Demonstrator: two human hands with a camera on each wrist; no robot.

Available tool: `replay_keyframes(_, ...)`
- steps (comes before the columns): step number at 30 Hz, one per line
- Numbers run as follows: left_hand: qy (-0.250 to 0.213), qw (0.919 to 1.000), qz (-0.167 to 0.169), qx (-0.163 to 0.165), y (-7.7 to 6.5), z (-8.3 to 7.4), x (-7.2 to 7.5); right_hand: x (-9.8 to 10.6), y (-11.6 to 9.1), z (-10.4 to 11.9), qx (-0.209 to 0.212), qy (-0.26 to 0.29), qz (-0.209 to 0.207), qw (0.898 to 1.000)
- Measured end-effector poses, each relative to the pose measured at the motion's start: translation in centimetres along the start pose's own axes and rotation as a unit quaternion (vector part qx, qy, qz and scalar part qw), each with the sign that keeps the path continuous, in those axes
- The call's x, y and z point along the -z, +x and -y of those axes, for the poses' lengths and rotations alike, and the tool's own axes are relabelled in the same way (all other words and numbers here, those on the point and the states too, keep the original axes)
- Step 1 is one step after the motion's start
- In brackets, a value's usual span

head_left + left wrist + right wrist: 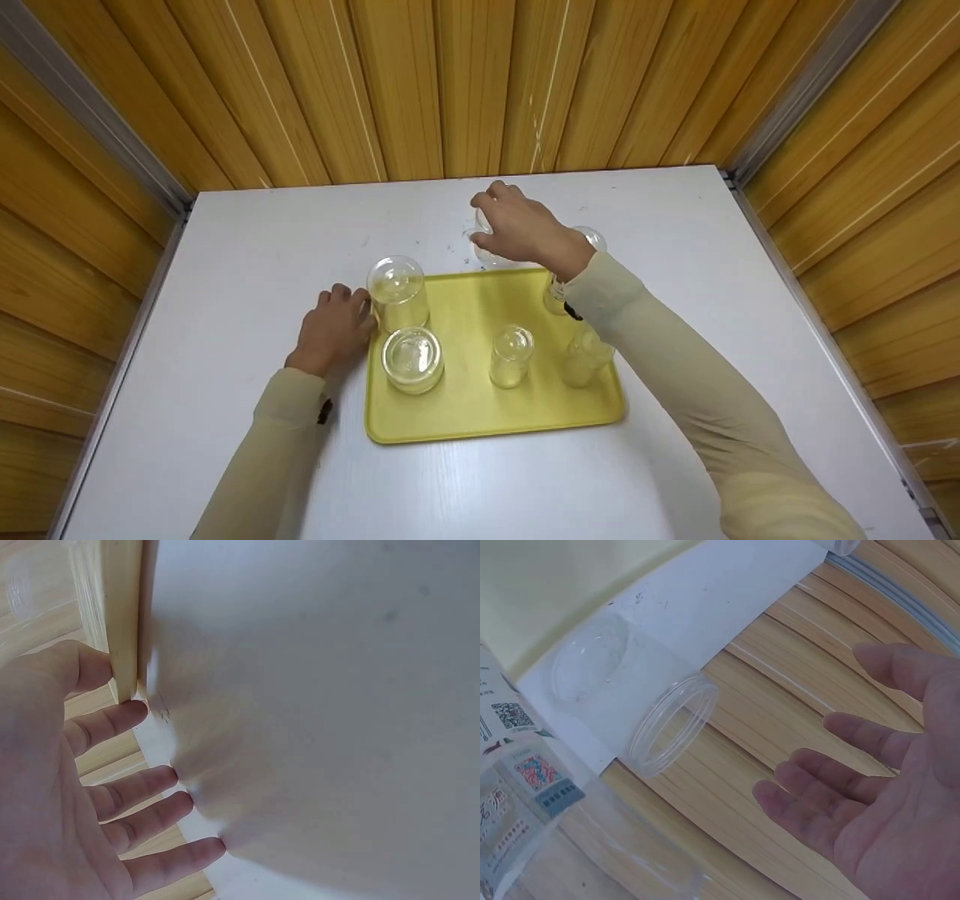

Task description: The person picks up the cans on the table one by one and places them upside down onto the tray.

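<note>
Just beyond the far edge of the yellow tray (465, 416), a clear jar (630, 690) with its threaded mouth uncovered stands on the white table. My right hand (517, 225) is over that jar in the head view; the right wrist view shows its fingers loosely spread, with a gap between them and the rim. A clear jar with a printed label (525, 795) is close by, partly hidden by my right forearm in the head view. At the tray's left side, my left hand (82, 757) has its fingers extended, fingertips at the table, thumb against the tray's edge.
On the tray's left stand a tall clear jar (397, 292) and a shorter jar (412, 360). A small narrow jar (512, 356) stands near the middle, another clear jar (585, 356) to its right. Wood-patterned walls (472, 90) enclose the white table (247, 247).
</note>
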State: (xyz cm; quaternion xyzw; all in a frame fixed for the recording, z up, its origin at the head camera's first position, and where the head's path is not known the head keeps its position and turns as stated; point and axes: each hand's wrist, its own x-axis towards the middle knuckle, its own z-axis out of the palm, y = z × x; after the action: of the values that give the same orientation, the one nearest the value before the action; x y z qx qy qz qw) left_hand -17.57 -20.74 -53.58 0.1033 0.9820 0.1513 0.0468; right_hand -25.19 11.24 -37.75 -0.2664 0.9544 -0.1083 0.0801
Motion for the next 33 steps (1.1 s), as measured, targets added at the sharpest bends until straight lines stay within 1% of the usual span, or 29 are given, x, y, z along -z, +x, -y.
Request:
replay_keyframes(12, 0.001, 1.0, -0.009, -0.004, -0.2, 0.3, -0.2, -0.7, 1.8, -0.7, -0.038, -0.003, 0.025, 0.999)
replay_keyframes(23, 0.009, 0.9999, -0.005, 0.006, -0.1, 0.3, -0.2, -1.2, 2.9, -0.3, -0.054, -0.008, 0.035, 0.998)
replay_keyframes(27, 0.006, 1.0, -0.005, 0.005, -0.2, 0.3, -0.2, -1.5, 3.5, -0.5, -0.077, -0.005, 0.03, 0.997)
replay_keyframes(33, 0.005, 0.9999, -0.011, 0.006, -0.3, 0.3, -0.2, -2.6, 4.3, -1.4, -0.114, 0.022, 0.029, 0.993)
